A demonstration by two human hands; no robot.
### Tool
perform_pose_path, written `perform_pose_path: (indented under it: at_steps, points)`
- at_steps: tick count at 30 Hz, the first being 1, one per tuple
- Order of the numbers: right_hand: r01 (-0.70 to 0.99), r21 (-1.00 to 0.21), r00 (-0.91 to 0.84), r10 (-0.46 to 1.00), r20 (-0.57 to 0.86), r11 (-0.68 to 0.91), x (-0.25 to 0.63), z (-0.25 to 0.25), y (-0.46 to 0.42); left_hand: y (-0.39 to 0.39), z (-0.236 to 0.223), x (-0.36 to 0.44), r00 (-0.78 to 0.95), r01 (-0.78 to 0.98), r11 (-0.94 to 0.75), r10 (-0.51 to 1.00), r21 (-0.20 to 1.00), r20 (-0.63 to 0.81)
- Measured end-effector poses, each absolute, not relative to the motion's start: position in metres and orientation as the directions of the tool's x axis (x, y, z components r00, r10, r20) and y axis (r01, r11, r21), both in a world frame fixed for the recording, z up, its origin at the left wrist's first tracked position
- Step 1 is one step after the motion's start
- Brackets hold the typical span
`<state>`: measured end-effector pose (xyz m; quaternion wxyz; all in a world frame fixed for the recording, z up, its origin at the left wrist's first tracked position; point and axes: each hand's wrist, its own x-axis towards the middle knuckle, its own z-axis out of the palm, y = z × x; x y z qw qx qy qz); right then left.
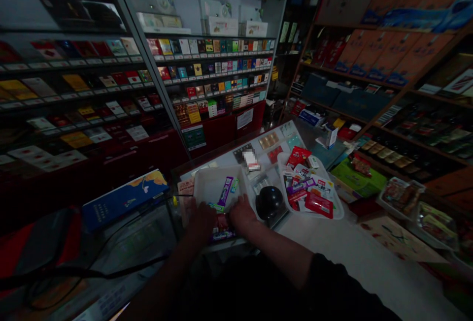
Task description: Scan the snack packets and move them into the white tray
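We had our left hand (202,220) and right hand (242,215) at the near end of the white bin (207,182). We could not tell either grip's opening or contents. A purple packet (224,192) lay inside the bin.

Open air lies above a white bin (207,180), while the left hand (202,225) and right hand (242,216) crowd its near end. To its right, a black domed object (269,203) blocks the near part of a narrow gap before a heaped white tray (338,208). Further left, a blue box (125,199) obstructs any low sideways path.
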<state>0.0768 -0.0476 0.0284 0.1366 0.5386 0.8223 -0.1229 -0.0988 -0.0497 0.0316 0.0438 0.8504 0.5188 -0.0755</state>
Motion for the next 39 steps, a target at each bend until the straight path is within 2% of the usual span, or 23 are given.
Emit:
perform_pose_path:
  at_steps: [5, 8, 13, 19, 23, 26, 31, 34, 36, 39]
  points:
    - [0.929, -0.077, -0.368, 0.878, -0.305, 0.362, 0.084, 0.044, -0.051, -0.042, 0.043, -0.111, 0.433, 0.892, -0.45, 0.878, -0.042, -0.202]
    - [0.927, -0.126, -0.375, 0.892, -0.253, 0.354, 0.094, 0.059, -0.053, -0.038, 0.054, -0.115, 0.423, 0.9, -0.436, 0.884, -0.024, -0.2]
    - [0.92, -0.168, -0.374, 0.921, -0.112, 0.353, 0.118, 0.09, -0.052, -0.031, 0.081, -0.112, 0.384, 0.923, -0.374, 0.897, 0.088, -0.217]
    - [0.934, -0.173, -0.314, 0.949, 0.015, 0.311, 0.152, 0.124, -0.04, -0.017, 0.114, -0.096, 0.412, 0.893, -0.37, 0.902, 0.254, -0.133]
    - [0.944, -0.192, -0.272, 0.962, 0.009, 0.268, 0.175, 0.143, -0.027, -0.003, 0.134, -0.082, 0.434, 0.865, -0.397, 0.899, 0.305, -0.061]
    - [0.937, -0.242, -0.253, 0.967, 0.024, 0.251, 0.192, 0.159, -0.017, 0.009, 0.149, -0.074, 0.479, 0.817, -0.467, 0.876, 0.337, 0.052]
    - [0.885, -0.313, -0.331, 0.939, 0.096, 0.344, 0.227, 0.193, 0.005, 0.044, 0.177, -0.06, 0.59, 0.71, -0.609, 0.789, 0.353, 0.173]
    - [0.862, -0.3, -0.402, 0.912, 0.086, 0.408, 0.253, 0.213, 0.024, 0.076, 0.195, -0.045, 0.731, 0.563, -0.707, 0.668, 0.429, 0.141]
    - [0.861, -0.36, -0.386, 0.923, 0.0, 0.36, 0.269, 0.221, 0.037, 0.098, 0.201, -0.033, 0.802, 0.475, -0.717, 0.591, 0.511, 0.084]
    - [0.847, -0.468, -0.304, 0.952, -0.041, 0.25, 0.289, 0.219, 0.052, 0.123, 0.195, -0.014, 0.832, 0.416, -0.657, 0.554, 0.628, 0.028]
